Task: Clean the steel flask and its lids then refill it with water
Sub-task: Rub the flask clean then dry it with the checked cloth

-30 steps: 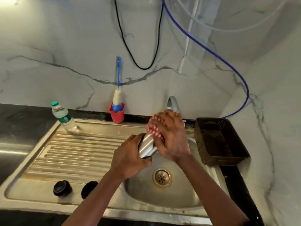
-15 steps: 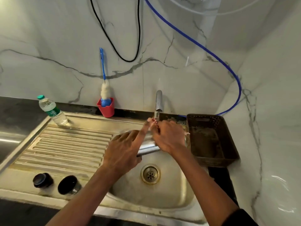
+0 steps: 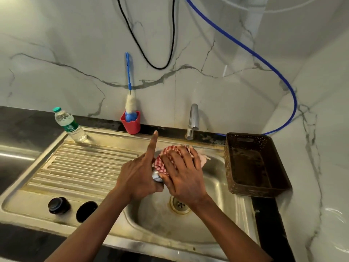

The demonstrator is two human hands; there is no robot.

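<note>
Over the sink basin (image 3: 213, 178), just above the drain (image 3: 178, 204), both hands meet on the steel flask (image 3: 157, 176), which lies roughly level and shows only as a small shiny end between them. The left hand (image 3: 139, 173) grips that end with its lower fingers and thumb curled round it, while its index finger sticks straight up toward 12 o'clock, clear of everything. The right hand (image 3: 181, 173) lies over a red-and-white checked cloth (image 3: 170, 154) wrapped on the flask's body, fingers slightly apart and curved down over the fabric, thumb tucked by the bare steel end (a pale corner of cloth pokes out past the fingertips at 2 o'clock). Two black lids (image 3: 59, 205) sit side by side on the ribbed drainboard at 8 o'clock from the hands, well apart from the flask. At 10 o'clock a plastic water bottle (image 3: 69, 125) stands upright on the drainboard's far corner. At 11 o'clock a red cup (image 3: 132, 123) holds a blue-handled bottle brush (image 3: 130, 103) against the marble wall. The tap (image 3: 193, 120) stands at 12 o'clock behind the basin; whether water runs, I cannot tell. A brown basket (image 3: 255, 165) sits at 3 o'clock, just beside the basin.
</note>
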